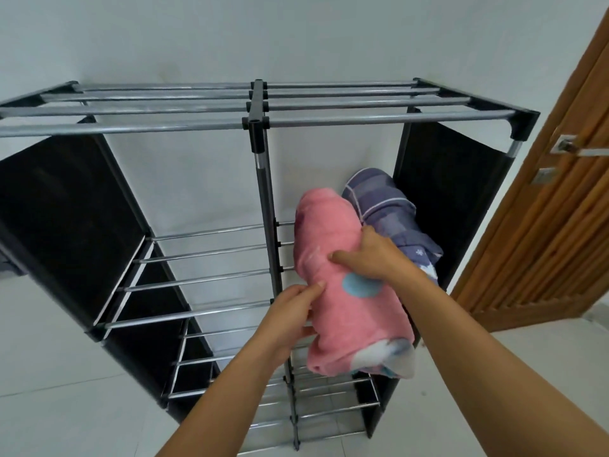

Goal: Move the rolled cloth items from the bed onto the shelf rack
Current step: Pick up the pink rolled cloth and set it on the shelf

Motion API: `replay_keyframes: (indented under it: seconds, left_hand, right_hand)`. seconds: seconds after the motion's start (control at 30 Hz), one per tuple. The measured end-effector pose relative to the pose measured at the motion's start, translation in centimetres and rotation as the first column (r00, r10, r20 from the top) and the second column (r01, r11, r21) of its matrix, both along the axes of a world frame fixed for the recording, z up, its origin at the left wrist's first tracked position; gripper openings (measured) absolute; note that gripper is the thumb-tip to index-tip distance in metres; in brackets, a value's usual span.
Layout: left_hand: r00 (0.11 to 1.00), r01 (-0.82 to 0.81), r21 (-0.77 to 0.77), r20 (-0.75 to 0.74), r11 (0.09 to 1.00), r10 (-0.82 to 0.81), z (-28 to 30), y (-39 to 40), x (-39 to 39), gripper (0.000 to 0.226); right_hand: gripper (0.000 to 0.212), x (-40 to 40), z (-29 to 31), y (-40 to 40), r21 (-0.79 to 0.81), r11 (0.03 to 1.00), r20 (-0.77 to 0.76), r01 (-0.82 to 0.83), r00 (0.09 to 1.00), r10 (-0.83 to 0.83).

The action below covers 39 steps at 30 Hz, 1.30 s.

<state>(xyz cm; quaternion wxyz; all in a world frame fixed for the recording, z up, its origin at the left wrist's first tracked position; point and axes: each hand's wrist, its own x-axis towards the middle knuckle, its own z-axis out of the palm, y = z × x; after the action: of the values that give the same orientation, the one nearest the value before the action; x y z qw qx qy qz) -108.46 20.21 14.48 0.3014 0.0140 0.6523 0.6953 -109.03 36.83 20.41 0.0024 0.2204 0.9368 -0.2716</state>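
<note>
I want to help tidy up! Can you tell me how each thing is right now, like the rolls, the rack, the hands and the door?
pink roll: rolled, on the right-side shelf, held by both hands.
blue-grey roll: rolled, on the same shelf, beside the pink one.
shelf rack: standing, left-side shelves bare.
left hand: gripping the pink roll's left side.
right hand: pressing on top of it.
wooden door: open or shut, cannot tell.

Your shelf rack (263, 120) stands on the pale floor (49, 357) against the wall. On its right-hand shelf lie a pink roll (346, 311) and, just beside it, a blue roll (389, 209).
</note>
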Motion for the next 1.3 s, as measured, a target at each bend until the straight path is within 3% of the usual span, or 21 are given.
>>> replay_keyframes:
  seconds: [0.2, 0.27, 0.47, 0.57, 0.73, 0.83, 0.97, 1.1, 1.2, 1.3]
  left_hand:
    - [0.998, -0.043, 0.032, 0.052, 0.999, 0.041, 0.8, 1.3, -0.7, 0.004]
    - [0.998, -0.050, 0.053, 0.051, 0.997, 0.048, 1.5, 1.5, -1.4, 0.016]
    - [0.988, -0.152, 0.131, 0.015, 0.980, 0.152, 4.3, 2.7, -3.6, 0.024]
    - [0.984, -0.172, 0.084, -0.022, 0.981, 0.175, 3.9, 3.6, -4.4, 0.037]
    - [0.990, -0.141, 0.042, 0.039, 0.989, 0.139, 3.2, 3.7, -4.4, 0.029]
    - [0.990, -0.141, 0.025, 0.002, 0.990, 0.141, 2.9, 3.5, -4.4, 0.046]
    - [0.967, -0.133, -0.097, -0.230, 0.986, 0.108, 3.1, 3.2, -3.1, 0.064]
    - [0.827, -0.224, -0.114, -0.548, 0.968, 0.126, 4.4, 4.1, -0.9, 0.072]
    - [0.695, -0.220, -0.033, -0.707, 0.975, 0.133, 5.8, 5.7, 2.4, 0.062]
    - [0.615, -0.024, 0.015, -0.788, 1.000, 0.026, 6.4, 8.5, 6.5, 0.035]
  right_hand:
    - [0.075, 0.3, 0.1, 0.4, -0.143, 0.986, -0.077, 0.089, 0.992, -0.101]
    - [0.070, 0.0, 0.3, 0.4, -0.176, 0.980, -0.137, 0.095, 0.983, -0.120]
    - [0.063, -2.3, 2.2, 0.0, -0.230, 0.972, -0.299, 0.040, 0.948, -0.110]
    - [0.064, -3.2, 1.6, 0.1, -0.221, 0.974, -0.279, 0.040, 0.955, -0.103]
    - [0.063, -2.8, -0.7, 0.1, -0.140, 0.989, -0.229, 0.056, 0.970, -0.087]
    - [0.061, -2.4, -0.6, -0.2, -0.141, 0.989, -0.231, 0.052, 0.969, -0.084]
    - [0.055, 0.0, -0.8, -0.6, -0.163, 0.985, -0.270, 0.048, 0.959, -0.091]
    - [0.045, 6.1, -1.7, -0.9, -0.162, 0.987, -0.226, 0.020, 0.973, -0.056]
    - [0.040, 12.2, -2.5, -0.5, -0.202, 0.979, -0.114, 0.017, 0.993, -0.041]
    - [0.039, 19.5, -3.6, 0.1, -0.217, 0.967, 0.039, 0.137, 0.991, -0.131]
